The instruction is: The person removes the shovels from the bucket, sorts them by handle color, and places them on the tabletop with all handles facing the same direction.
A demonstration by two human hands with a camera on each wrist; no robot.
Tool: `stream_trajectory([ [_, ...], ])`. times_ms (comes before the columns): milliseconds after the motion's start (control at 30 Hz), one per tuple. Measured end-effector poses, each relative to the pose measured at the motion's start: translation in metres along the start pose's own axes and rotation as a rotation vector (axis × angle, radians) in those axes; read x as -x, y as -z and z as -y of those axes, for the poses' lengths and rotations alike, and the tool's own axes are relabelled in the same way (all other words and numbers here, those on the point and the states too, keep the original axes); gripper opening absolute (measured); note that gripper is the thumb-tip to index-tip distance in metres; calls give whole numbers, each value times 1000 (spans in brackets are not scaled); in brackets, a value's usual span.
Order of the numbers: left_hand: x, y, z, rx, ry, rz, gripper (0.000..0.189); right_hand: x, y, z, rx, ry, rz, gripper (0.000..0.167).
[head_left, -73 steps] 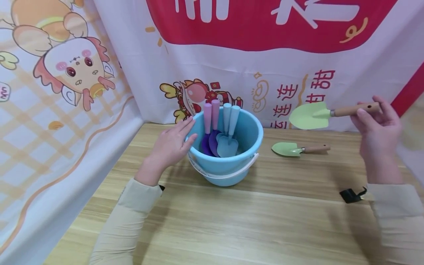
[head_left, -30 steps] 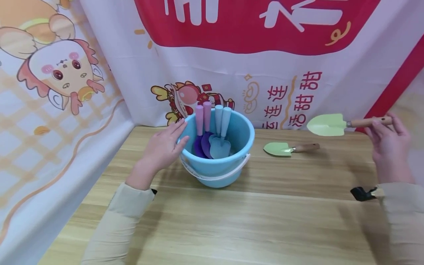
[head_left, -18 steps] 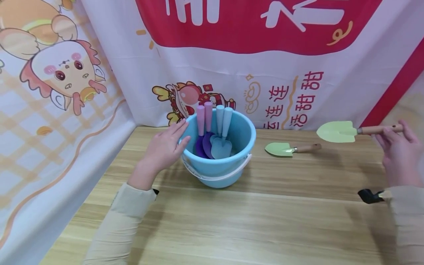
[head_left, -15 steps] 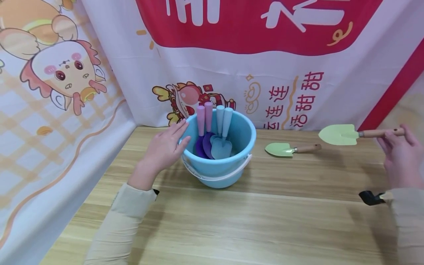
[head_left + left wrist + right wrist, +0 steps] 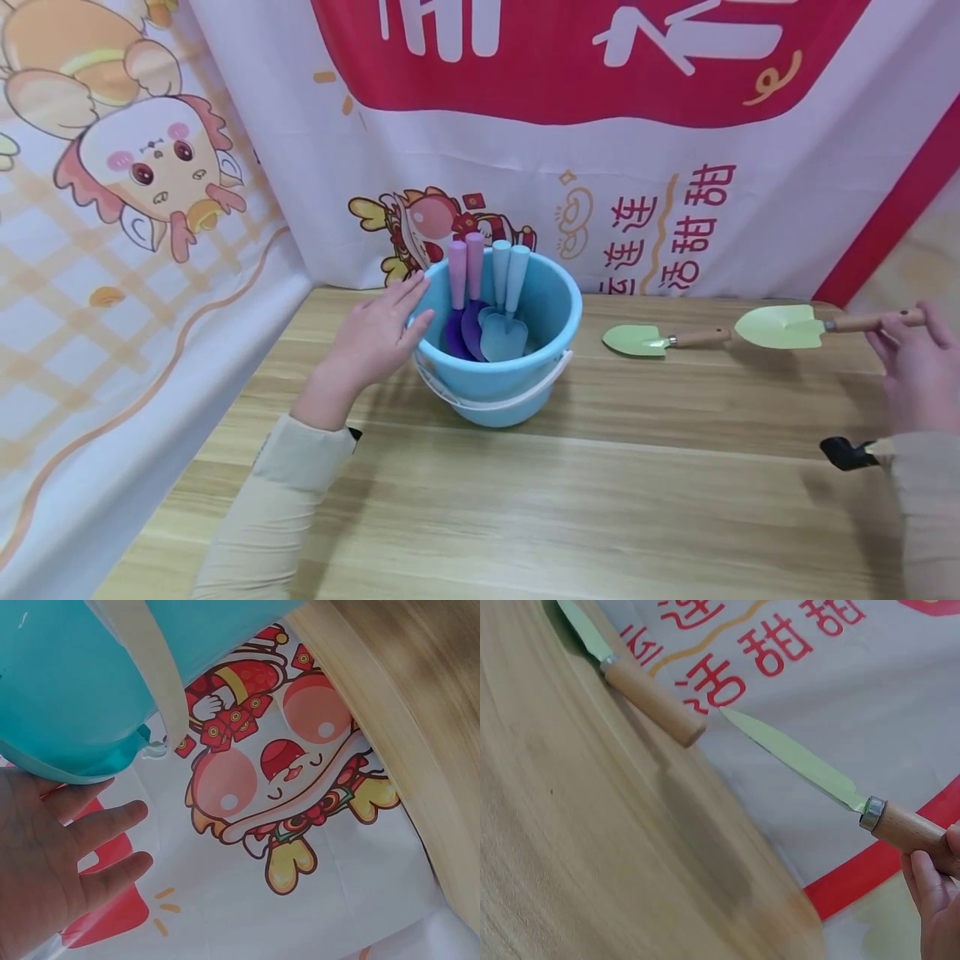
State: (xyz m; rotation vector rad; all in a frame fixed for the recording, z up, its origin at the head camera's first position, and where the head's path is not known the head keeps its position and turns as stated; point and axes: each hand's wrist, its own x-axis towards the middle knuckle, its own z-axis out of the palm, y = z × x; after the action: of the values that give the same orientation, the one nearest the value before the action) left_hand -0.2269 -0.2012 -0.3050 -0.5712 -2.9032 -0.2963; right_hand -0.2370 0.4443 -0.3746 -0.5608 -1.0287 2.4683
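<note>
My left hand (image 5: pixel 378 335) rests against the left rim of a light blue bucket (image 5: pixel 498 392), its fingers fairly straight. In the left wrist view the fingers (image 5: pixel 105 825) extend beside the bucket's outer side. Inside the bucket stand two purple scoops (image 5: pixel 472 329) with pink handles and two pale blue scoops (image 5: pixel 504 335), handles up. My right hand (image 5: pixel 918 367) pinches the wooden handle of a green hand trowel (image 5: pixel 783 327), its blade pointing left. In the right wrist view this trowel hovers above the table, over its shadow. A second green trowel (image 5: pixel 637 340) lies on the table, handle toward the right.
The wooden table (image 5: pixel 525 508) reaches back to a white and red printed cloth (image 5: pixel 600 67). Another printed cloth (image 5: pixel 112 333) hangs along the left side. The bucket's white handle (image 5: pixel 502 404) hangs down at the front.
My right hand has moved right and down with the trowel, bringing it lower, near the handle end of the lying trowel. The left hand stays at the bucket's rim.
</note>
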Motion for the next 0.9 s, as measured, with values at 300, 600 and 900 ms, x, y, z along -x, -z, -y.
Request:
stream_trajectory([
  [300, 1, -1, 2, -1, -2, 1, 66, -12, 14, -5, -39, -20, -31, 84],
  [600, 0, 1, 0, -11, 1, 7, 65, -23, 26, -15, -103, -33, -10, 32],
  [900, 1, 1, 0, -6, 7, 12, 65, -24, 27, -21, -90, -117, -12, 36],
])
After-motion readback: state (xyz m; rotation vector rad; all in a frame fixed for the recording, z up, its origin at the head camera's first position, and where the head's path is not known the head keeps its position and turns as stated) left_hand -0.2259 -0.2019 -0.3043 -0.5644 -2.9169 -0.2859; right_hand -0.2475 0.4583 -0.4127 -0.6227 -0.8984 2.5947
